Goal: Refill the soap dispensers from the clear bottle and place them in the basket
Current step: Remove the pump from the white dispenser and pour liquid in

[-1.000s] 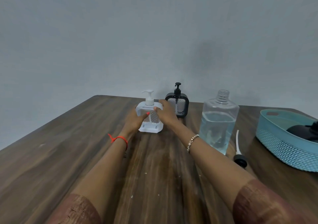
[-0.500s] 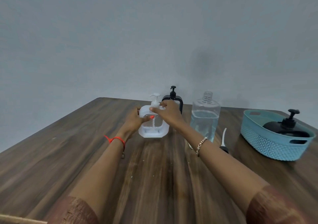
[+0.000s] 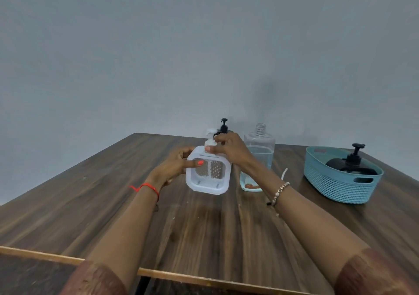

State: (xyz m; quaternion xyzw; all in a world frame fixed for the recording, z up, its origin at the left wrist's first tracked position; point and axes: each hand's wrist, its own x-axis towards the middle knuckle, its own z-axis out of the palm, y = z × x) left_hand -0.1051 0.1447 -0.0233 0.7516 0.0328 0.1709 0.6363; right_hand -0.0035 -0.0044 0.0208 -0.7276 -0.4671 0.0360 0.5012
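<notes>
White plastic, the soap dispenser (image 3: 208, 172) sits tilted above the wooden table (image 3: 204, 226), left hand (image 3: 175, 166) clamped on its side, right hand (image 3: 231, 148) pinching its pump neck. Behind stands the clear bottle (image 3: 258, 154); a black dispenser (image 3: 351, 166) lies in the blue basket (image 3: 340, 188).

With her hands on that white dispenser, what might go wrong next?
1. The clear bottle stands uncapped right beside the right hand; an elbow or wrist bump might tip it and spill liquid on the table.
2. The white dispenser is held tilted off the table by the left hand; twisting its pump could make it slip.
3. The black dispenser stands close behind and could be knocked.
</notes>
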